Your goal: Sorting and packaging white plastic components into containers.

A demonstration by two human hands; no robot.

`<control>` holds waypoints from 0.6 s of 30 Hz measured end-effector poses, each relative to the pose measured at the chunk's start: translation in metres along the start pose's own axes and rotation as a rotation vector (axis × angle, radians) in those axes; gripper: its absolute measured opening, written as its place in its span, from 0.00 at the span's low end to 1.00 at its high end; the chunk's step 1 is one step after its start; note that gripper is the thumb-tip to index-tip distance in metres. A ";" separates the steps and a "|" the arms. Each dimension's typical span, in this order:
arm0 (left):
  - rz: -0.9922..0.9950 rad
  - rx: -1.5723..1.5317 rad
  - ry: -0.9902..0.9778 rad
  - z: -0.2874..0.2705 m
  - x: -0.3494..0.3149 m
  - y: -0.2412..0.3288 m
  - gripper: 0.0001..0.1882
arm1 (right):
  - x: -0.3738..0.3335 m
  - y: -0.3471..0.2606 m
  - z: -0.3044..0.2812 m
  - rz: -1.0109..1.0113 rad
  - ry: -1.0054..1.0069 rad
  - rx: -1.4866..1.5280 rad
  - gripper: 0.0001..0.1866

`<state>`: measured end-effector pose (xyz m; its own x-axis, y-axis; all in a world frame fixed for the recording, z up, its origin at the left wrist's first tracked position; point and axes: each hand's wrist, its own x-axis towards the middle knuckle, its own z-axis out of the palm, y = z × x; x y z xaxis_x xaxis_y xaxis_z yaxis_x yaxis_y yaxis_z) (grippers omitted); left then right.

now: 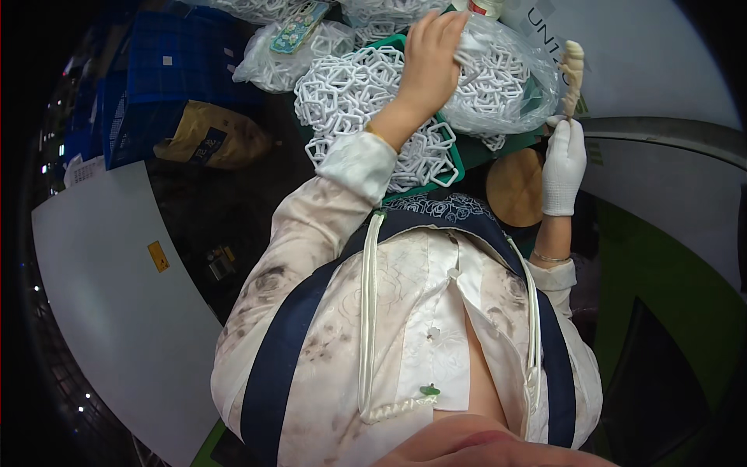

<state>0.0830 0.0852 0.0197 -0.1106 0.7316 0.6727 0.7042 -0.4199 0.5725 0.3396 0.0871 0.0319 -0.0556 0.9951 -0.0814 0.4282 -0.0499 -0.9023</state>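
White angular plastic chain links, heaped in a green plastic tray as far as its near right corner. Clear plastic bag of similar links, beside the tray's right edge. Left hand (bare), fingers extended at the bag's left edge; whether gripping anything, cannot tell. Right hand, white-gloved, holding a lumpy cream-coloured stick-shaped piece upright by its lower end.

From here I see a cream shirt, smudgy grey florals, pale buttons. Navy apron, white rose outlines, wide navy straps. White cords, small green bit. White knit glove on right hand; thin bracelet between glove and cuff.
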 end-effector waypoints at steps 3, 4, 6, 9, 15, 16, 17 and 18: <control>-0.169 0.535 -0.144 0.015 -0.041 -0.009 0.31 | -0.006 0.006 0.004 -0.104 0.032 -0.009 0.14; -0.208 0.473 -0.151 0.004 -0.046 -0.003 0.32 | -0.006 0.010 0.003 -0.097 0.030 -0.009 0.14; -0.261 0.401 -0.167 -0.014 -0.055 0.000 0.33 | -0.008 0.022 -0.009 -0.054 0.055 -0.067 0.14; -0.337 0.377 -0.224 -0.044 -0.063 -0.002 0.26 | -0.005 0.028 -0.017 -0.019 0.029 -0.088 0.14; -0.261 0.286 -0.806 -0.063 -0.093 0.001 0.23 | -0.002 0.028 -0.009 0.025 -0.045 -0.081 0.14; -0.177 0.287 -0.855 -0.064 -0.096 0.003 0.23 | -0.004 0.026 -0.007 -0.001 -0.061 -0.084 0.14; -0.177 0.287 -0.854 -0.063 -0.097 0.003 0.23 | -0.005 0.025 -0.005 -0.028 -0.076 -0.089 0.14; -0.166 0.303 -0.870 -0.062 -0.098 0.003 0.24 | -0.005 0.025 -0.004 -0.029 -0.075 -0.090 0.14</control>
<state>0.0521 -0.0208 -0.0155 0.2510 0.9659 -0.0640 0.8928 -0.2055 0.4008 0.3542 0.0812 0.0113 -0.1346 0.9868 -0.0906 0.5047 -0.0104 -0.8632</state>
